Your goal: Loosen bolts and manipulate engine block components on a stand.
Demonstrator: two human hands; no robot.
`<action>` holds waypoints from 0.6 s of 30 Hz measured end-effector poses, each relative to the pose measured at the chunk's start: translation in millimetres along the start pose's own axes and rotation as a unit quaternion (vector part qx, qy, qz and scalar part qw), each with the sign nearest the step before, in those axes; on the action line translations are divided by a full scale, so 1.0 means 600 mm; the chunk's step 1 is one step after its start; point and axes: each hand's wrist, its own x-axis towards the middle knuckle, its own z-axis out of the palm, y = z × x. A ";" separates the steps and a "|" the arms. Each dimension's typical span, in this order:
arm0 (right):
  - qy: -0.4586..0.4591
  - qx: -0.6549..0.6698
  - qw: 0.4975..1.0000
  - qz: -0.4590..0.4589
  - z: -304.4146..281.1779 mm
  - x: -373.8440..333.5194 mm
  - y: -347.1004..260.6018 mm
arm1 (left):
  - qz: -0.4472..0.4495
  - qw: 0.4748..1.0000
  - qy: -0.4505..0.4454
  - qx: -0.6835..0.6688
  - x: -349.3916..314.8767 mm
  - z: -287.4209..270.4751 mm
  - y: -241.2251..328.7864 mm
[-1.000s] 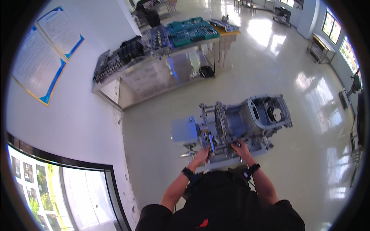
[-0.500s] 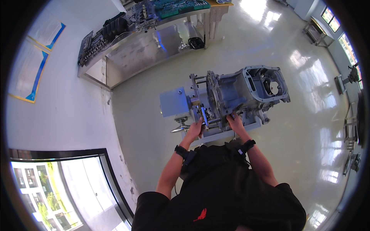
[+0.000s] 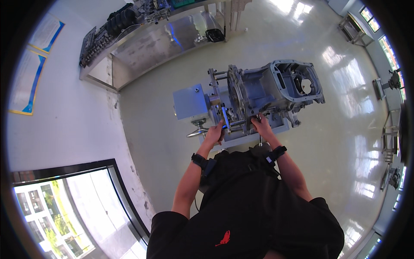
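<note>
A grey metal engine block (image 3: 258,88) is mounted on its side on a stand, its open rectangular end toward the right. At the stand's left stands a grey gearbox housing (image 3: 189,103) with a metal handwheel (image 3: 198,132) below it. My left hand (image 3: 214,134) is closed beside the stand's upright plate and rods; what its fingers hold is hidden. Against the near lower flange of the block, my right hand (image 3: 261,126) is closed, fingertips pinched at the flange edge. Something small and dark may be in that pinch, too small to name.
A metal workbench (image 3: 146,56) at the far left carries engine parts, including a black manifold-like part (image 3: 120,21). A black part (image 3: 214,35) rests on its lower shelf. Along the right wall stand a small table (image 3: 354,30) and other stands. A window (image 3: 56,211) is at lower left.
The whole scene sits slightly higher in the picture as my view shifts. Both hands stay at about the same places on the stand and block.
</note>
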 end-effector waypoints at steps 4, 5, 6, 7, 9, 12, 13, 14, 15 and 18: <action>0.035 0.059 0.998 -0.004 0.012 -0.004 -0.008 | -0.007 0.993 -0.038 -0.109 -0.004 0.007 -0.002; 0.036 0.059 0.998 -0.003 0.015 -0.005 -0.015 | -0.008 0.993 -0.039 -0.109 0.000 0.007 -0.004; 0.025 0.039 0.999 0.005 0.019 -0.007 -0.021 | -0.004 0.991 -0.054 -0.124 0.003 0.004 -0.010; 0.014 0.019 1.000 0.014 0.021 -0.009 -0.025 | 0.001 0.988 -0.069 -0.139 0.005 0.001 -0.016; 0.002 0.057 0.998 0.012 0.015 -0.007 -0.010 | 0.003 0.991 -0.074 -0.110 0.007 -0.003 -0.020; 0.005 0.102 0.995 0.018 0.007 -0.009 0.001 | -0.003 0.994 -0.077 -0.080 0.006 0.000 -0.013; 0.016 0.110 0.993 0.026 0.011 -0.010 -0.004 | -0.012 0.994 -0.073 -0.081 0.007 0.000 -0.011; 0.016 0.111 0.993 0.026 0.018 -0.007 -0.010 | -0.012 0.994 -0.073 -0.080 0.008 0.002 -0.009; 0.035 0.085 0.995 0.037 0.025 -0.003 -0.012 | 0.018 0.995 -0.039 -0.092 0.009 0.006 -0.010; 0.046 0.066 0.996 0.034 0.029 -0.004 -0.015 | 0.061 0.994 0.008 -0.095 0.012 0.011 -0.009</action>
